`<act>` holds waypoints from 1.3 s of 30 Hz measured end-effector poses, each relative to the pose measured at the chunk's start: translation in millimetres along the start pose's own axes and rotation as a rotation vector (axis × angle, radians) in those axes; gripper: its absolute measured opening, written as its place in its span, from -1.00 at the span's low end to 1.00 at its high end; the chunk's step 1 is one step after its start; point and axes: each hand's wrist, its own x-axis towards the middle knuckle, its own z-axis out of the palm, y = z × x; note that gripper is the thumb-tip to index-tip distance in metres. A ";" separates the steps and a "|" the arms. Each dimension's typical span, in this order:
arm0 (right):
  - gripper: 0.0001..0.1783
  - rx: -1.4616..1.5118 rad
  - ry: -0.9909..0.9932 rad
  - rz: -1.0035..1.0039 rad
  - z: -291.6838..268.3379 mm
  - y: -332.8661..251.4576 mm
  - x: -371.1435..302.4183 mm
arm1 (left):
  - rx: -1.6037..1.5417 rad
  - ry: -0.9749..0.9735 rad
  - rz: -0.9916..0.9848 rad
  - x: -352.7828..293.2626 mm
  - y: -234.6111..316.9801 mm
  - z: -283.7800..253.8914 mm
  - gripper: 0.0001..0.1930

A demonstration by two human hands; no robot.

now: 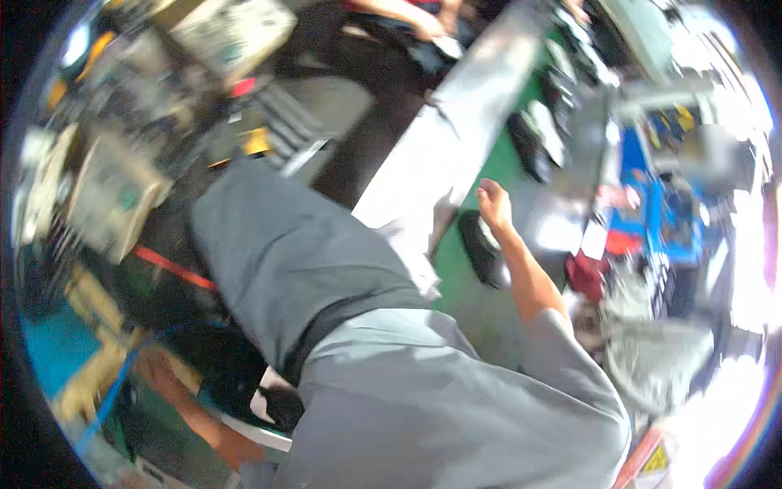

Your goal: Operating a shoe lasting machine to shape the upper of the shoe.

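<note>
My right hand (pixel 494 204) is held out over the green surface, its fingers curled in and nothing visible in them. Nearest to it lies a dark shoe-like piece (pixel 484 249) with a pale inside. My left hand (pixel 159 368) hangs low at the left, dark and smeared, so its fingers cannot be read. Close to that hand runs a blue hose or cable (pixel 122 376), beside a beige machine part (pixel 96 376). Whether hand and hose touch I cannot tell.
A long white bench top (pixel 440 155) runs away ahead. More black and white shoe-like pieces (pixel 538 138) line its right side. Boxy machines (pixel 118 196) stand at left. Blue crates (pixel 652 208) and a grey plastic bag (pixel 656 359) are at right. Another person's hand (pixel 428 27) shows at the far end.
</note>
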 end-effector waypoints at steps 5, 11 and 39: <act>0.05 -0.316 0.047 0.454 -110.9 236.4 -110.0 | -0.710 -0.182 -0.514 3.9 118.8 145.7 -0.51; 0.34 -0.041 -0.158 0.141 -21.2 197.1 -175.4 | -0.712 -0.245 -0.544 45.5 219.6 125.2 -0.43; -0.28 0.897 -0.659 -0.163 78.5 -284.4 -99.4 | -1.639 -0.659 -0.193 78.5 555.5 155.0 -0.30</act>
